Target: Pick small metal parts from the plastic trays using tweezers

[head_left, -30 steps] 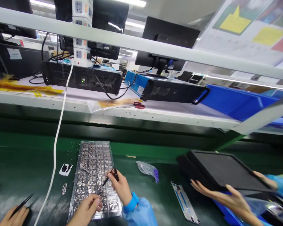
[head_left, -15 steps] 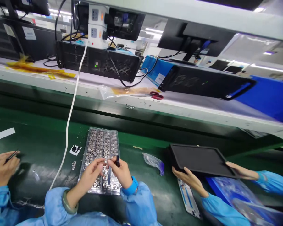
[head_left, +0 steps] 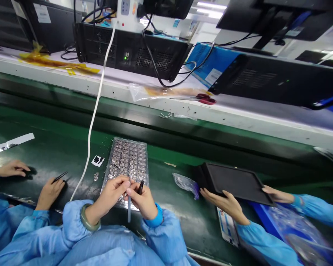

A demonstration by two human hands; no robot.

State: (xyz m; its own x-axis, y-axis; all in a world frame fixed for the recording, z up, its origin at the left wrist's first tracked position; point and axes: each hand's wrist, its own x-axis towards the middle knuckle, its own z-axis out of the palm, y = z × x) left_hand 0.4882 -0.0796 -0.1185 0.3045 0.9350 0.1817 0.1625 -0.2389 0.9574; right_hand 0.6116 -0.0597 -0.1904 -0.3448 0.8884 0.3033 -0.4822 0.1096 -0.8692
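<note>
My left hand [head_left: 115, 192] and my right hand [head_left: 143, 201] meet at the fingertips over the front of a clear tray [head_left: 131, 153] filled with rows of small metallic parts. Both are closed in a pinch. From my right hand sticks the dark end of a slim black tool [head_left: 140, 187]; its kind I cannot make out. A narrow blue-grey strip [head_left: 129, 211] hangs down from the fingertips. Whatever small thing lies between the left fingers is hidden. Left of the tray lie a loose small part [head_left: 96, 176] and a white piece with black patches [head_left: 98, 160].
A white cable [head_left: 96, 111] runs down across the green bench. To the left, a co-worker's hand [head_left: 50, 192] holds tweezers [head_left: 60, 177]. On the right, another person's hands hold a black tray [head_left: 235, 183]. A clear bag [head_left: 186, 184] lies between. Scissors [head_left: 205, 98] rest on the shelf.
The view has shifted, and my hands now sit closer to the tray's front edge, still pinched together. The left co-worker's hands have moved apart. The black tray on the right remains held.
</note>
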